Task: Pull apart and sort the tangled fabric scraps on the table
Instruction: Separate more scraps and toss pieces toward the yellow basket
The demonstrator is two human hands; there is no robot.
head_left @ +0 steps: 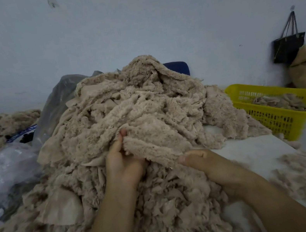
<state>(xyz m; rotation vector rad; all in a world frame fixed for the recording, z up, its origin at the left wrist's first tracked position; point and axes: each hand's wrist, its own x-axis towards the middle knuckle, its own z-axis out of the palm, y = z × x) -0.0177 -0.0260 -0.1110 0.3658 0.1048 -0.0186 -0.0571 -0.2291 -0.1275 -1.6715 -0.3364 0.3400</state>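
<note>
Mainly unsorted heap [126, 110]: beige fleece scraps are piled high on the table [257, 154]; most is judged left to separate.
Plastic bags [3, 162]: crumpled at the left, against the heap.
Yellow basket [271, 117]: at the right; few scraps are held inside.
Hands: one fleece scrap [153, 144] on the heap's near face is gripped by the left hand [121, 162], fingers curled, and pinched under the right hand [208, 165] thumb.
Obstruction: neighbouring pieces overlap it.

No text, labels, brand names or numbers can be read anywhere here tbh. Some pale marks are seen on the blue strip [21, 132] at the far left, but they're too blurred to be made out.
</note>
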